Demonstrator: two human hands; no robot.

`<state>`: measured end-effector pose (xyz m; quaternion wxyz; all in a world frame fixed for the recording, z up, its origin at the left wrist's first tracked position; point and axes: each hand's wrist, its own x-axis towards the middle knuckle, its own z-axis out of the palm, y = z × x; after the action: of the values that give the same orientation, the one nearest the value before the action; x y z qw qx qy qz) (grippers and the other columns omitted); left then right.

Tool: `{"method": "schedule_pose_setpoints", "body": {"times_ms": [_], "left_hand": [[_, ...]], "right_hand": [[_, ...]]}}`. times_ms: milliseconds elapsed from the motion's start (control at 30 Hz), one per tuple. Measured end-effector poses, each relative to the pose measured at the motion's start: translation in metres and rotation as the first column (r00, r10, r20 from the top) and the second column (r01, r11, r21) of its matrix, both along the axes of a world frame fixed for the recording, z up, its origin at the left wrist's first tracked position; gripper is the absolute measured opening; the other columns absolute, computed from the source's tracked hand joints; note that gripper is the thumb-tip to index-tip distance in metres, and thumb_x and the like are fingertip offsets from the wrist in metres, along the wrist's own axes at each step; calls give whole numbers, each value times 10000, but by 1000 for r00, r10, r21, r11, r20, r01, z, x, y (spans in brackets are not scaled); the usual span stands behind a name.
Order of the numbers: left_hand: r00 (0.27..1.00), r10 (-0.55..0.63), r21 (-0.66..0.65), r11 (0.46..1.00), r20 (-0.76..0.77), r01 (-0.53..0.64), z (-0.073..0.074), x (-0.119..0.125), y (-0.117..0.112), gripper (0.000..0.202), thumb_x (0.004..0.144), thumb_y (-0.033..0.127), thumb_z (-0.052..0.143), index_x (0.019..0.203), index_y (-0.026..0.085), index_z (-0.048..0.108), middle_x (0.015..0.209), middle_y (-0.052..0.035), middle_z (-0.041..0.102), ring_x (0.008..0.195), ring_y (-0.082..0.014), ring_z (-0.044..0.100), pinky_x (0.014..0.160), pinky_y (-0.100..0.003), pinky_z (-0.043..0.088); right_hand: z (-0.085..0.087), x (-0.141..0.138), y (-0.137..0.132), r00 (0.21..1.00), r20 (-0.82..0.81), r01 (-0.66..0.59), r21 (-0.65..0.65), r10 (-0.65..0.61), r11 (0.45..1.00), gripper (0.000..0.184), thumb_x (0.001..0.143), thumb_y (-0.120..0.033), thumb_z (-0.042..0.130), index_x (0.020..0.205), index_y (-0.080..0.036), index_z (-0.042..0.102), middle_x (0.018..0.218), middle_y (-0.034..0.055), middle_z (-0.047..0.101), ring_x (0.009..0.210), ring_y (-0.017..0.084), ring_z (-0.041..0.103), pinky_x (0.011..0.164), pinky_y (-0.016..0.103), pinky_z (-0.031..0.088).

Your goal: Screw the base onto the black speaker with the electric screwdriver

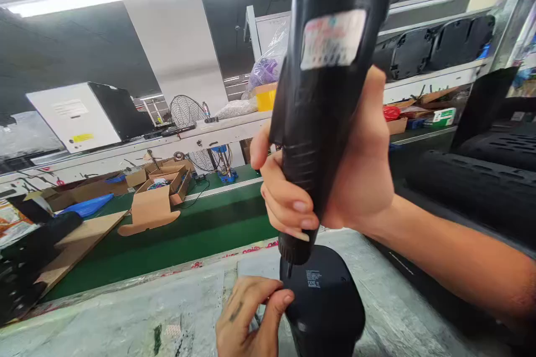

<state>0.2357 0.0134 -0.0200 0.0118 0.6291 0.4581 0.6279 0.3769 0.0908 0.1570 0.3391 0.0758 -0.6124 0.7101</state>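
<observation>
Black plastic fills the view: the right hand (335,178) is wrapped tight around an electric screwdriver (322,95), its bit touching the dark casing (326,301) on the bench (125,318). The left hand (251,318) pinches something small beside the bit, likely a screw not yet driven. Cardboard boxes (163,184) on the green belt (188,234) hold blurred parts.

Both arms bare, no sleeves or gloves. Left hand (247,318) w/ small dark tattoo on back, at 6 o'clock. Right hand (335,178) unmarked, nails short.
</observation>
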Motion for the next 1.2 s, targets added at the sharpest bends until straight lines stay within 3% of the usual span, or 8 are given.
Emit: {"method": "schedule_pose_setpoints", "body": {"times_ms": [233, 433, 500, 567, 667, 733, 867, 1200], "left_hand": [[898, -76, 10, 996, -433, 89, 20, -6, 0, 98, 907, 145, 697, 945, 228, 664, 784, 52, 737, 696, -117, 634, 631, -209, 528], [918, -24, 84, 995, -395, 62, 21, 9, -6, 98, 897, 151, 716, 891, 208, 636, 709, 44, 679, 670, -118, 585, 618, -224, 508], [906, -30, 99, 992, -421, 79, 15, 12, -6, 126, 892, 134, 716, 873, 212, 619, 699, 47, 671, 670, -119, 581, 636, -228, 510], [888, 7, 118, 992, -459, 53, 4, 11, -4, 116, 906, 253, 723, 963, 211, 631, 800, 3, 723, 772, -159, 637, 724, -277, 552], [811, 125, 144, 988, -571, -51, -17, 2, -2, 715, 860, 641, 638, 1348, 127, 543, 1200, -197, 716, 1192, -337, 634, 940, -477, 574], [756, 150, 155, 986, -637, -64, -30, -4, -1, 879, 862, 689, 593, 1488, 100, 411, 1349, -254, 637, 1344, -381, 548, 1016, -545, 544], [776, 97, 128, 992, -623, -22, -42, -9, 1, 710, 918, 556, 624, 1476, 161, 434, 1378, -209, 638, 1350, -306, 570, 1069, -466, 536], [806, 72, 113, 994, -587, -6, -43, -8, 3, 698, 884, 571, 663, 1403, 132, 502, 1337, -238, 656, 1361, -305, 559, 1057, -425, 547]], "right_hand": [[9, 6, -13, 1000, 6, 30, -84, -29, 996, 880, 804, -949, 22, 809, -165, 420, 421, -3, 404, 316, 110, 357, 348, 207, 332], [3, 15, -11, 998, -38, -49, -33, 48, 998, 978, 796, -980, -16, 799, -135, 476, 470, -10, 435, 368, 90, 421, 403, 206, 410], [0, 17, -13, 999, -11, -44, -27, 44, 999, 1001, 812, -954, -55, 827, -127, 508, 471, -3, 449, 362, 95, 415, 398, 210, 405], [-5, 20, -16, 999, 32, -24, -19, 24, 1000, 1035, 812, -925, -118, 862, -121, 532, 451, -8, 417, 346, 97, 384, 391, 203, 382], [-12, 25, -20, 998, 59, -11, 0, 11, 1000, 1009, 820, -924, -97, 871, -129, 522, 454, -18, 402, 351, 91, 371, 404, 193, 373], [-15, 27, -21, 998, 70, -1, -6, 2, 1000, 964, 844, -916, -69, 836, -137, 499, 470, -13, 425, 364, 89, 390, 413, 193, 384], [-16, 29, -21, 996, 92, -4, 0, 4, 1000, 946, 835, -915, -98, 790, -147, 452, 482, -13, 440, 367, 93, 403, 405, 202, 397], [-9, 23, -21, 976, 219, 31, -95, -10, 995, 986, 755, -919, -194, 738, -151, 424, 436, -6, 427, 326, 87, 384, 424, 175, 346]]}}
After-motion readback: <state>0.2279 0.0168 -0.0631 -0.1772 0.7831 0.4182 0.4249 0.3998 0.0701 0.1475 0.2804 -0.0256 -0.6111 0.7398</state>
